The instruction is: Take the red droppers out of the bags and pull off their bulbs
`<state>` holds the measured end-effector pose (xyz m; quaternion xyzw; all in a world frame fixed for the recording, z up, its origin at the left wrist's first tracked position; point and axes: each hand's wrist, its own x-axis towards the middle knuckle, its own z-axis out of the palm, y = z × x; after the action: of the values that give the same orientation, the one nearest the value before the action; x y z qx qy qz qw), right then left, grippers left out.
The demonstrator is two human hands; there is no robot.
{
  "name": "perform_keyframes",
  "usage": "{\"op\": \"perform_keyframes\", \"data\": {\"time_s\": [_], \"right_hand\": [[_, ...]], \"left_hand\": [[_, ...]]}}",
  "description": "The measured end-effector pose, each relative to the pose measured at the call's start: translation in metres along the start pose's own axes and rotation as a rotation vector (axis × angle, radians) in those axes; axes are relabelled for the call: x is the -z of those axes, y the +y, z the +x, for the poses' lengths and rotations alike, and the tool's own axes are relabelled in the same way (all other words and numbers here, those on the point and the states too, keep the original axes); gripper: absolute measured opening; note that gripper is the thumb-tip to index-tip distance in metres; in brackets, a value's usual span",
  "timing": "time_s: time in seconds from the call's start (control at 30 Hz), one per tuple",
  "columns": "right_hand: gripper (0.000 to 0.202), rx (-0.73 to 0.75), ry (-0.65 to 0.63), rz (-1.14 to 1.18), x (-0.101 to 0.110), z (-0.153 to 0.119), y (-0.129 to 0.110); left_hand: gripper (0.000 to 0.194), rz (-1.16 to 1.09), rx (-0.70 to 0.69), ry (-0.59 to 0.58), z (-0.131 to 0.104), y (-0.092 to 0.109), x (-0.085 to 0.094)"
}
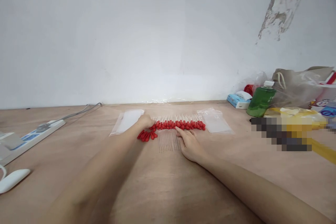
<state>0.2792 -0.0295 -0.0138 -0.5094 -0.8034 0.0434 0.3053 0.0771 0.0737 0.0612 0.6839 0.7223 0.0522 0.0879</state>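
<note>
Well, red pieces (181, 125) line frame centre. Left hand (146, 122) curls at row's left end; fingertips hidden, I cannot tell hold. Right hand (191, 144) below, loosely spread, nothing visibly gripped, beside clear rods (167, 142). Sideways nudge could scatter row, I judge.

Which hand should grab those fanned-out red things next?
Probably the left hand: it's right by the fanned-out red things, while the right hand is across the clear strips.

No legible text, numbers or brands
</note>
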Motion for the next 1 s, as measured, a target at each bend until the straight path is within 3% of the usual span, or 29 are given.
{"op": "perform_keyframes", "data": {"time_s": [0.47, 0.57, 0.67, 0.77, 0.83, 0.93, 1.0], "right_hand": [[0.033, -0.081, 0.073, 0.023, 0.008, -0.008, -0.011], [0.034, -0.064, 0.072, 0.070, 0.008, -0.010, -0.011], [0.032, -0.075, 0.111, 0.090, 0.005, -0.010, -0.008], [0.026, -0.081, 0.213, 0.118, 0.007, -0.007, -0.005], [0.025, -0.080, 0.324, 0.132, 0.012, -0.006, -0.002], [0.031, -0.015, 0.417, 0.151, 0.025, -0.007, -0.001], [0.033, 0.103, 0.363, 0.141, 0.032, -0.012, -0.001]], "left_hand": [[0.017, -0.089, 0.043, -0.056, -0.008, 0.012, 0.004], [0.017, -0.110, 0.030, -0.024, -0.008, 0.010, 0.010], [0.018, -0.102, -0.025, 0.082, -0.014, 0.005, 0.017], [0.023, -0.097, -0.139, 0.239, -0.039, -0.004, 0.016], [0.025, -0.111, -0.250, 0.287, -0.063, -0.013, 0.006], [0.023, -0.182, -0.609, 0.337, -0.098, -0.026, -0.022], [0.019, -0.188, -0.781, 0.404, -0.113, -0.030, -0.040]]}}
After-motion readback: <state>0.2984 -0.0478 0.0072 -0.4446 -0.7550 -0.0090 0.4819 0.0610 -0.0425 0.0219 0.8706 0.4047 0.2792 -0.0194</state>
